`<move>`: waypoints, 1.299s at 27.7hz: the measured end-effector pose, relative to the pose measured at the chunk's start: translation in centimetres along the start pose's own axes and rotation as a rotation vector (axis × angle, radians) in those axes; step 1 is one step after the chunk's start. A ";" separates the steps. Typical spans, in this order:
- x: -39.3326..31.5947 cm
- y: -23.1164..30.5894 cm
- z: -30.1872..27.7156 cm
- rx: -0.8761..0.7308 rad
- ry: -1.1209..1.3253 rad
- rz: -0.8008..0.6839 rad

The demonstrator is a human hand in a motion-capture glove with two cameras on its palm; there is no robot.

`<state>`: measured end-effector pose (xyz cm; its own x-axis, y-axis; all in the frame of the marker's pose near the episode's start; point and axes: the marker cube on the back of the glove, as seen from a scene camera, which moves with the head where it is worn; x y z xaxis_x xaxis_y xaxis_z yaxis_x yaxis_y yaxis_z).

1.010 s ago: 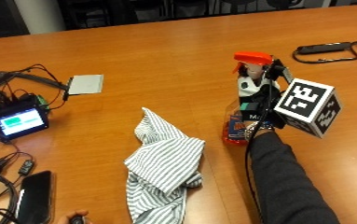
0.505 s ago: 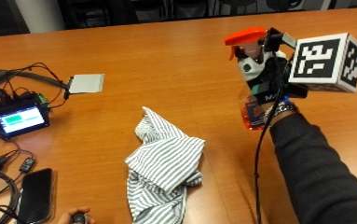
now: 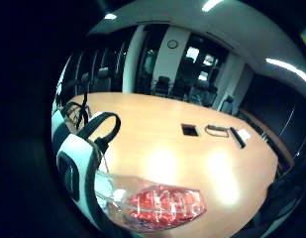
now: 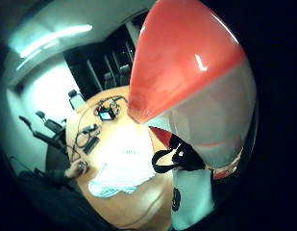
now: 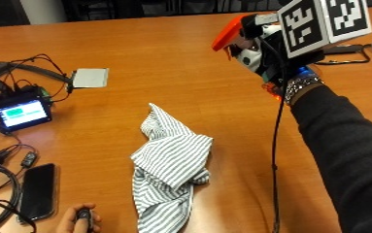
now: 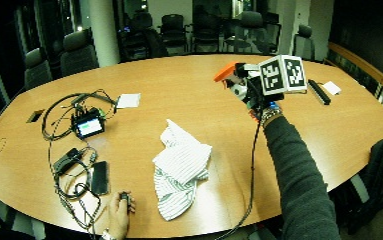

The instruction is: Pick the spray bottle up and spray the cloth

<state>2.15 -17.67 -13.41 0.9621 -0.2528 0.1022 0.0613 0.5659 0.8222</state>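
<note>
Spray bottle (image 4: 186,82) orange head right at palm; striped cloth (image 4: 124,168) crumpled on desk (image 4: 138,211) below, apart.

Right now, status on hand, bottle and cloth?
Right hand grips bottle, lifted off table. Nozzle faces cloth. Cloth crumpled on table, nothing between.

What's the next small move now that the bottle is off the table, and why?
Probably tip the nozzle down toward the striped cloth before squeezing. The gloved right hand holds the spray bottle lifted above the table, its orange head pointing out over bare wood, while the cloth lies crumpled lower and nearer the person.
</note>
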 end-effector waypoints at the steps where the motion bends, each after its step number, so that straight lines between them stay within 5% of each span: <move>1: -0.5 0.0 0.0 -0.019 0.032 -0.047; 9: -3.6 1.4 1.1 -0.165 0.224 -0.358; 36: -9.9 10.2 5.6 -0.363 0.536 -0.884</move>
<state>-8.24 -13.80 -2.91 0.5254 -0.3587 -0.7715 0.7767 0.5724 0.2628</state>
